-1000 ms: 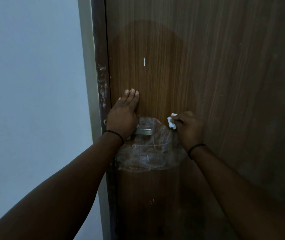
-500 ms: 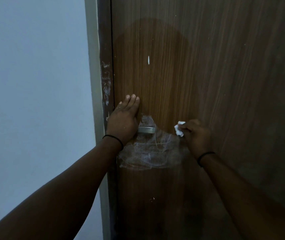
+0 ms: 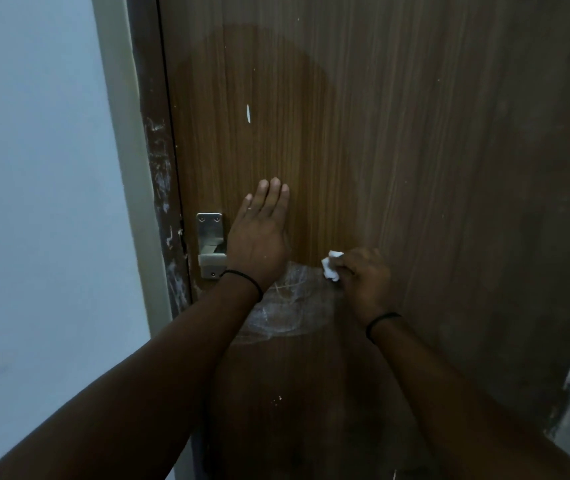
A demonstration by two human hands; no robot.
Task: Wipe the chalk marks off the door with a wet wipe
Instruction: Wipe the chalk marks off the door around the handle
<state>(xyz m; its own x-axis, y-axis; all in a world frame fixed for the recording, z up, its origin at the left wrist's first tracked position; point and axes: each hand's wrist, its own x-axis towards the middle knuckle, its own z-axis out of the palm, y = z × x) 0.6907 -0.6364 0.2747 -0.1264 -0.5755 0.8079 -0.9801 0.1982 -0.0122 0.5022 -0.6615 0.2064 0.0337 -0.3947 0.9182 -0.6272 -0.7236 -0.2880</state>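
**Chalk at risk of being smeared, not lifted**

The wooden door (image 3: pixel 397 133) was braced by the left hand (image 3: pixel 259 237), laid flat with fingers straight. A balled wet wipe (image 3: pixel 332 269) was pinched in the right hand (image 3: pixel 363 282) at the upper edge of the chalk smear (image 3: pixel 287 306). With so small a wad, chalk could merely be spread; the streak (image 3: pixel 248 113) above could be missed.

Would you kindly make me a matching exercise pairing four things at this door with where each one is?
Things:
1. small crumpled white wet wipe
2. silver metal latch plate
3. smeared white chalk patch
4. thin white vertical streak

Places:
A. high on the brown wooden door, above the left hand
B. pinched in the right hand
C. at the door's left edge
D. below and between both hands

Pairs: 1-B, 2-C, 3-D, 4-A
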